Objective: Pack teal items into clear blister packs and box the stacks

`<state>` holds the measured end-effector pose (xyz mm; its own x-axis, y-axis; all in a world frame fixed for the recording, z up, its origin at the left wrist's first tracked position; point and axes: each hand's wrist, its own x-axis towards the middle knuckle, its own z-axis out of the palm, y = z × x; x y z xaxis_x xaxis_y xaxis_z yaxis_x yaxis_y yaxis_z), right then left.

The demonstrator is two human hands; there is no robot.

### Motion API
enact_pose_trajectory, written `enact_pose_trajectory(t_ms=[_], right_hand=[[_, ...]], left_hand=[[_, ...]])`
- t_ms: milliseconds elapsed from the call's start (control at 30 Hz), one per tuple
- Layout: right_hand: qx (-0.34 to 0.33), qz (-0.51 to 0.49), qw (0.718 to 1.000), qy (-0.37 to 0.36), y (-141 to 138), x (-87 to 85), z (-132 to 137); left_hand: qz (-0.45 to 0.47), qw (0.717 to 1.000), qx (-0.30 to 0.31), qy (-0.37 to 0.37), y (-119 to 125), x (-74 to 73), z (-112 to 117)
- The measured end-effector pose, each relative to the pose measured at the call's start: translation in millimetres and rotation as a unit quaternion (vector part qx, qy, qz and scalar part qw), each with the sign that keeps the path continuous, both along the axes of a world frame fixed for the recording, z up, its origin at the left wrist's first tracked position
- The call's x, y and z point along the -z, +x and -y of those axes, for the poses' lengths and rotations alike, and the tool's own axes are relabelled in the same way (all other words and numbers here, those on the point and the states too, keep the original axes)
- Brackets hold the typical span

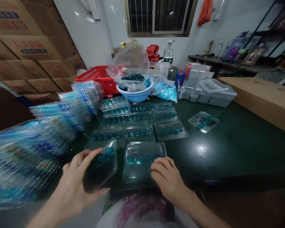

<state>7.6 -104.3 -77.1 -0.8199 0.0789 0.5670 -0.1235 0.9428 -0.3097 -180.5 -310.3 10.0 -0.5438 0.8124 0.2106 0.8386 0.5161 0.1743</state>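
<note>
My left hand is closed around a clear plastic blister tray with teal pieces in it, held tilted just above the dark green table. My right hand rests with curled fingers on the near right edge of another clear tray that lies flat on the table and holds a few teal pieces. Beyond these, several filled clear trays lie in rows.
A long stack of packed blue trays runs along the left. At the back stand a blue bowl with a plastic bag, a red basket, a water bottle and empty clear trays. A cardboard box lies at right.
</note>
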Motion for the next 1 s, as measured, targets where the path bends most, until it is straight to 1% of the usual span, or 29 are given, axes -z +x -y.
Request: enact_pose_trajectory(t_ms=[67, 133, 200, 267, 333, 367, 400, 467, 533, 600, 633, 700, 733, 800, 833, 900, 1000], right_hand=[[-0.006, 0.007, 1.0, -0.001, 3, -4.0, 0], [-0.005, 0.007, 1.0, -0.009, 10, -7.2, 0], [0.012, -0.018, 0.999, -0.031, 22, -7.0, -1], [0.056, -0.078, 0.993, -0.069, 36, -4.2, -2], [0.118, -0.136, 0.978, -0.103, 45, -2.8, -4], [0.146, -0.147, 0.972, -0.111, 46, -4.0, -4], [0.167, -0.143, 0.969, -0.11, 44, -6.7, -4], [0.171, -0.091, 0.977, -0.088, 32, -16.1, -3], [0.141, -0.016, 0.988, -0.056, 14, -27.9, -3], [0.115, 0.045, 0.992, -0.036, -1, -38.3, -3], [0.107, 0.063, 0.992, -0.031, -6, -42.2, -4], [0.096, 0.077, 0.992, -0.029, -10, -47.0, -6], [0.09, 0.08, 0.992, -0.03, -10, -48.0, -7], [0.08, 0.082, 0.993, -0.031, -6, -47.7, -9], [0.078, 0.084, 0.993, -0.032, -3, -46.5, -11], [0.079, 0.087, 0.993, -0.032, 4, -42.9, -16], [0.107, 0.088, 0.99, -0.033, 25, -35.8, -31]], left_hand=[[-0.005, 0.998, 0.059, -0.019, 12, -13.3, -28], [-0.006, 0.992, 0.122, -0.042, 25, -19.8, -60], [-0.003, 0.983, 0.172, -0.067, 35, -17.5, -88], [-0.004, 0.976, 0.201, -0.089, 41, -9.4, -109], [-0.007, 0.973, 0.209, -0.102, 44, -1.2, -121], [-0.008, 0.972, 0.209, -0.106, 45, 1.5, -124], [-0.01, 0.972, 0.21, -0.109, 46, 2.8, -126], [-0.013, 0.971, 0.212, -0.11, 46, 2.0, -124], [-0.015, 0.971, 0.215, -0.103, 44, -0.7, -114], [-0.017, 0.977, 0.195, -0.08, 39, -0.8, -98], [-0.019, 0.984, 0.168, -0.058, 36, 1.3, -87], [-0.015, 0.996, 0.083, -0.007, 31, 10.5, -65], [0.001, 0.999, 0.037, 0.015, 29, 16.8, -55], [0.081, 0.996, -0.019, 0.012, 29, 29.9, -42], [0.126, 0.992, -0.029, 0.002, 31, 35.5, -40], [0.19, 0.981, -0.024, -0.009, 38, 42.9, -44], [0.249, 0.968, 0.023, 0.008, 58, 45.0, -67]])
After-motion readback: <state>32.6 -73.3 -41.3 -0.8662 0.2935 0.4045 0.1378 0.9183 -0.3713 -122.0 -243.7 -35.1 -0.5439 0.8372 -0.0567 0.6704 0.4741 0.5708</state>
